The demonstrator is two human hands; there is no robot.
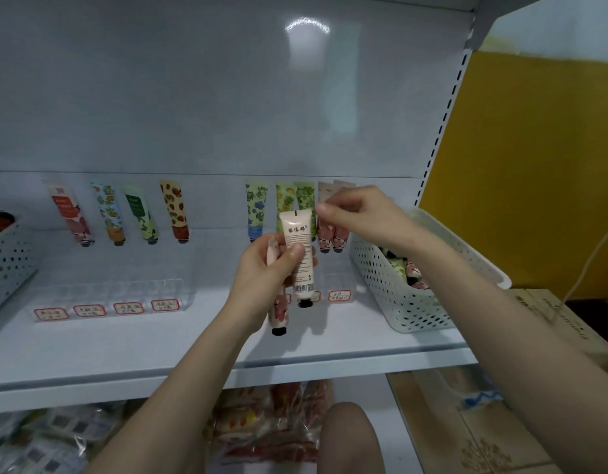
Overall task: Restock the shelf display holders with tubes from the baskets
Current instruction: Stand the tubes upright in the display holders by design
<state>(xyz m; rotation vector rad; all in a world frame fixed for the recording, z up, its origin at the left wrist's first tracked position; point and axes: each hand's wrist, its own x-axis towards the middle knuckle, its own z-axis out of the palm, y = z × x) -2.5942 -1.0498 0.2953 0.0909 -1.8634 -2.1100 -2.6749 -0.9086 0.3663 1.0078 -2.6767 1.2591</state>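
My left hand [265, 268] grips two tubes upright above the shelf: a pale pink tube [297, 241] with its printed back towards me, and a floral tube [278, 316] that hangs lower. My right hand [360, 217] hovers with loosely curled fingers in front of the tops of the pink floral tubes [331, 234] standing in the right display holder [339, 295]. It holds nothing that I can see. Green and blue patterned tubes [254, 210] stand beside them. The left display holder [114, 295] carries several tubes [107, 213] at its back.
A white perforated basket [398, 302] with more tubes stands at the shelf's right end. Another basket [8, 261] sits at the left edge. Packaged goods [261, 422] lie on the shelf below, and cardboard boxes [501, 422] are stacked at the lower right.
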